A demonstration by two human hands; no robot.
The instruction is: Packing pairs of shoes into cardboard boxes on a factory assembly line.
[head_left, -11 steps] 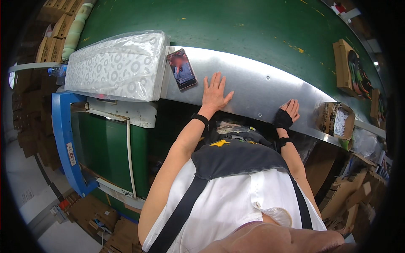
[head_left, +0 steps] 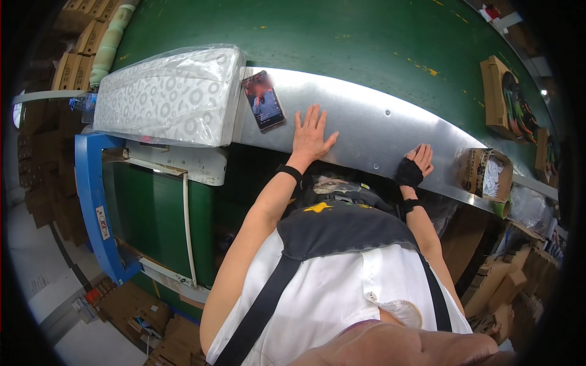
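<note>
My left hand point(head_left: 312, 135) lies flat on the metal ledge point(head_left: 354, 125), fingers stretched out and thumb apart, holding nothing. Just left of it a smartphone point(head_left: 264, 101) rests on the ledge with its screen lit. Further right my right hand point(head_left: 417, 163), in a black fingerless glove point(head_left: 409, 172), is laid on the same ledge with its fingers extended and nothing in them. Right of that hand stands a small cardboard box point(head_left: 475, 171) holding white slips. Left of the phone is a large pack point(head_left: 168, 97) with a grey ring pattern, wrapped in clear plastic.
Beyond the ledge runs a green conveyor belt point(head_left: 317, 43). A blue machine frame point(head_left: 91, 201) stands at left over another green belt point(head_left: 152, 226). An open carton point(head_left: 497, 97) with colourful items sits at far right. Flattened cardboard point(head_left: 500, 287) is piled at lower right.
The picture on the phone's screen differs slightly. Both hands remain in place.
</note>
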